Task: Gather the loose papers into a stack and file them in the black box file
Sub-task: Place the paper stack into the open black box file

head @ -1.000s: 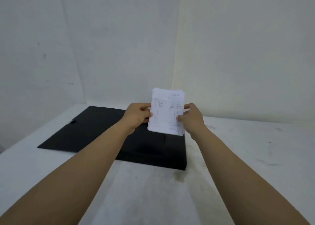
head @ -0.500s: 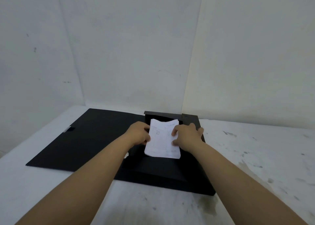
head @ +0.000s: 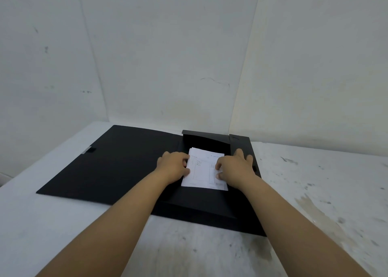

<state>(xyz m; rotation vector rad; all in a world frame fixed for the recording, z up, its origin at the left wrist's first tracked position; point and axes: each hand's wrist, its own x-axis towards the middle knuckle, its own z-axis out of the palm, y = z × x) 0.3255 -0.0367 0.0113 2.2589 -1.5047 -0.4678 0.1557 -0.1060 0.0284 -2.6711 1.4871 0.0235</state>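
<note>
The black box file point(head: 201, 211) lies open on the white table, its lid point(head: 113, 163) spread flat to the left. A stack of white printed papers point(head: 203, 171) lies flat inside the file's tray, near its far wall. My left hand point(head: 174, 165) grips the stack's left edge. My right hand point(head: 235, 168) rests on the stack's right edge, thumb on the top sheet and fingers spread toward the tray's right wall. The edges under both hands are hidden.
The white table point(head: 315, 192) is stained and scuffed on the right side. Pale walls meet in a corner right behind the file. A small grey tab point(head: 87, 150) sits at the lid's left edge.
The stack went from upright in the air above the file down to lying flat inside the tray. Both hands came down with it and my view tilted lower.
</note>
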